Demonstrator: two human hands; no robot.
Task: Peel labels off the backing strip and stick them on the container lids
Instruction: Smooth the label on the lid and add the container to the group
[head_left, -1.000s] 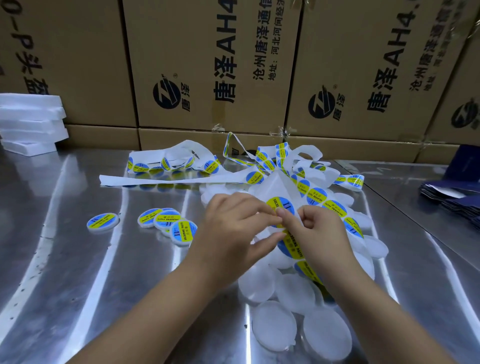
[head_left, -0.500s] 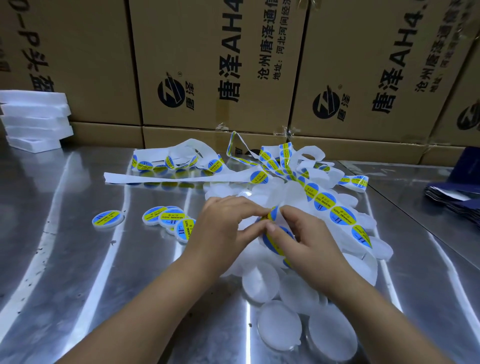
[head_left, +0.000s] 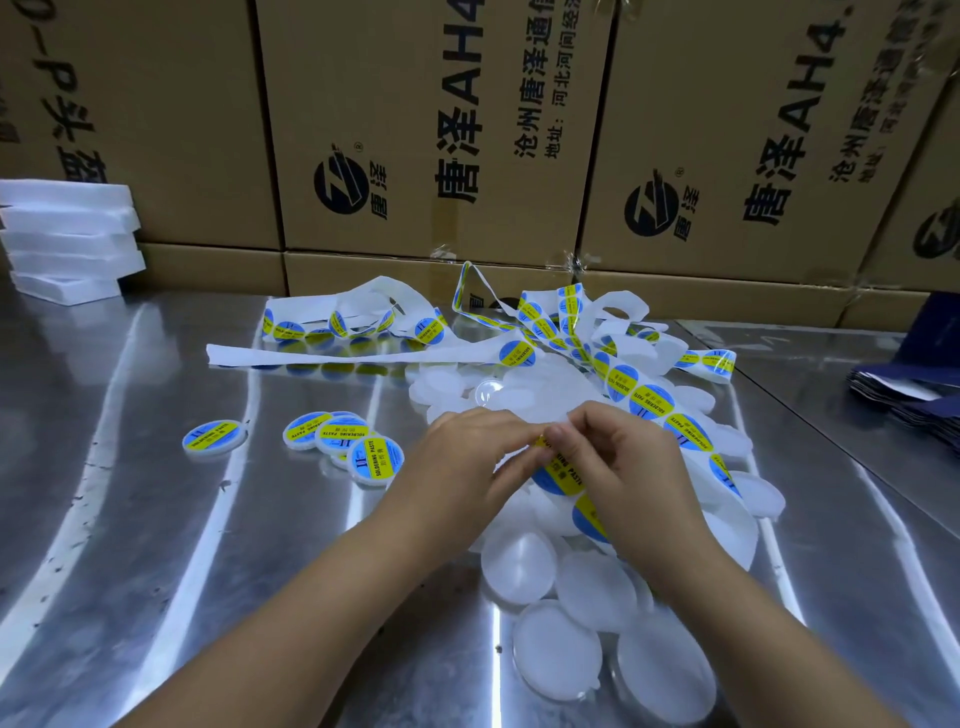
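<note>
Steel desk (head_left: 130, 519) against a wall of cardboard boxes (head_left: 415, 130): two hands meet over a heap of lids to work one label loose.

Head view: the fingers (head_left: 511, 441) of the left hand (head_left: 462, 462) and right hand (head_left: 623, 467) pinch together at the top edge of a blue-and-yellow label (head_left: 563, 475). The right seems to anchor the backing strip (head_left: 649, 400) so the left can lift the sticker. Bare white lids (head_left: 519, 566) lie piled just under the hands, within easy reach. Finished lids (head_left: 343, 436) sit apart on the left, likely to keep done from undone.
</note>
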